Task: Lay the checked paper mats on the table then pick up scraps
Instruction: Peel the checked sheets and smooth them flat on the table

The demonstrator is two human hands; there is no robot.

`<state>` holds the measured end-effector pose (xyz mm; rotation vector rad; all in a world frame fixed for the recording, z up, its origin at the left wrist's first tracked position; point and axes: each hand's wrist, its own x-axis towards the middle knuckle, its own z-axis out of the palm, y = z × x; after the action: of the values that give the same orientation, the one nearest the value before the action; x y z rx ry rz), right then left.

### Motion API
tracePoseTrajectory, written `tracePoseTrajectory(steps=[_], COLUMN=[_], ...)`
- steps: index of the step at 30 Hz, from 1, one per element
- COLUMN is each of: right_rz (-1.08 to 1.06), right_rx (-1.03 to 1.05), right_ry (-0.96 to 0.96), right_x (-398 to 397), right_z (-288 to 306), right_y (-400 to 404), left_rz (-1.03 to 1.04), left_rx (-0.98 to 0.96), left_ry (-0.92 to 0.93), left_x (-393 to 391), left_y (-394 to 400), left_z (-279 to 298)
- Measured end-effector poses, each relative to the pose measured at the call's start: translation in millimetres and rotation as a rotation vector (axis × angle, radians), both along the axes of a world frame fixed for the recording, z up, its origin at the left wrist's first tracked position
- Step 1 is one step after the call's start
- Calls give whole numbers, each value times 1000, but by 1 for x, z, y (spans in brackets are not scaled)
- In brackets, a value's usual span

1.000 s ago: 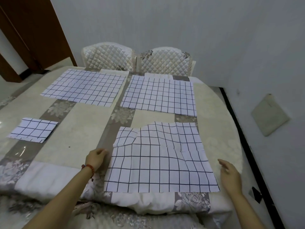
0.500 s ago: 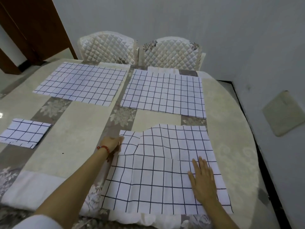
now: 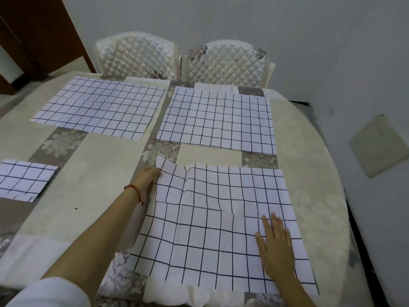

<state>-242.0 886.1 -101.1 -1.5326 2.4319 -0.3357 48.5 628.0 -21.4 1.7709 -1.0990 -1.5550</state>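
Cream patterned surface (image 3: 93, 169) carried the near mat (image 3: 217, 231) at its near edge, long axis running left to right. The right hand (image 3: 276, 247) pressed it flat, fingers straight and together; the left hand (image 3: 145, 177) pinched its far-left corner. Best smoothed outward, holding one side down. Two mats (image 3: 217, 120) lay farther off.

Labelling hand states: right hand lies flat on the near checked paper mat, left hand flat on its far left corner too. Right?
Not quite. In the head view the right hand does lie flat on the near checked paper mat, but the left hand pinches its far left corner with curled fingers.
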Motion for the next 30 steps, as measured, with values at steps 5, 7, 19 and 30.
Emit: tracePoseTrajectory(steps=[5, 7, 19, 30], right_rz=[1, 7, -14, -18], right_rx=[-6, -10, 13, 28], right_ry=[-1, -1, -5, 14], right_x=[1, 1, 4, 20], right_z=[0, 0, 4, 5], right_y=[0, 0, -1, -8], left_rz=[17, 33, 13, -71], left_rx=[37, 4, -134, -196], left_ry=[-7, -116, -342, -511], left_x=[0, -2, 7, 46], left_y=[-7, -10, -11, 41], left_z=[-6, -6, -17, -28])
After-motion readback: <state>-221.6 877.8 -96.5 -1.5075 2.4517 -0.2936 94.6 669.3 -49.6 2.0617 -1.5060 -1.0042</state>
